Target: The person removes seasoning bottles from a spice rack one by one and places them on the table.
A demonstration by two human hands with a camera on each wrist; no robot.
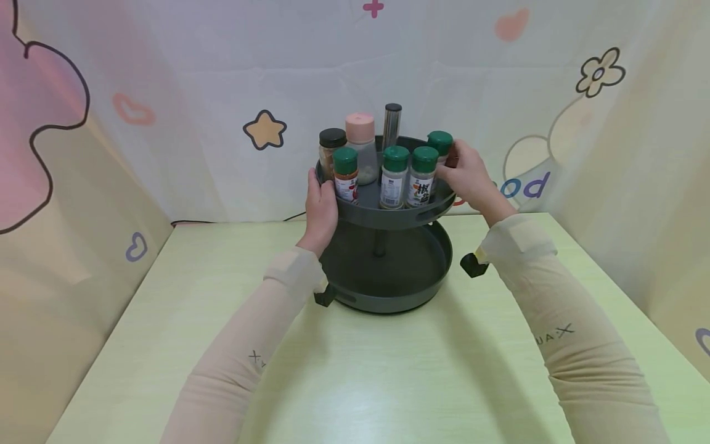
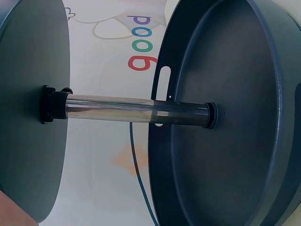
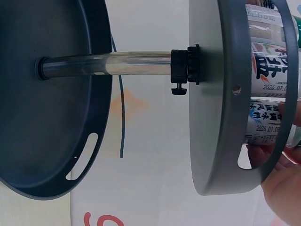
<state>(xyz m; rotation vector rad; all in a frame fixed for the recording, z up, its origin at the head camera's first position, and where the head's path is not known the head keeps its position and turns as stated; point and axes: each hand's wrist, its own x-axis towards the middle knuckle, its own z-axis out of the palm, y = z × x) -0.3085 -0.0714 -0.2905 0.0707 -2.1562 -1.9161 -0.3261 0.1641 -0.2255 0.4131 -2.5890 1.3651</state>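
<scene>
A dark grey two-tier round rack (image 1: pixel 388 302) stands on the table, its upper tray (image 1: pixel 377 216) carrying several spice jars. At the right edge of that tray my right hand (image 1: pixel 468 176) grips a green-capped spice jar (image 1: pixel 440 143); in the right wrist view, fingers wrap the labelled jar (image 3: pixel 263 122) behind the slotted rim. On the left, my left hand (image 1: pixel 322 213) holds the upper tray by its side, thumb near a green-capped jar with red contents (image 1: pixel 346 176). Only a corner of the left hand (image 2: pixel 14 212) shows in the left wrist view.
Two more green-capped jars (image 1: pixel 394 179) stand at the tray's front. Behind are a black-capped jar (image 1: pixel 333 139), a pink-capped bottle (image 1: pixel 360 132) and a dark-topped metallic cylinder (image 1: pixel 391 126). A post (image 2: pixel 108 108) joins the tiers; the lower tray (image 1: pixel 383 277) is bare. A patterned curtain hangs behind.
</scene>
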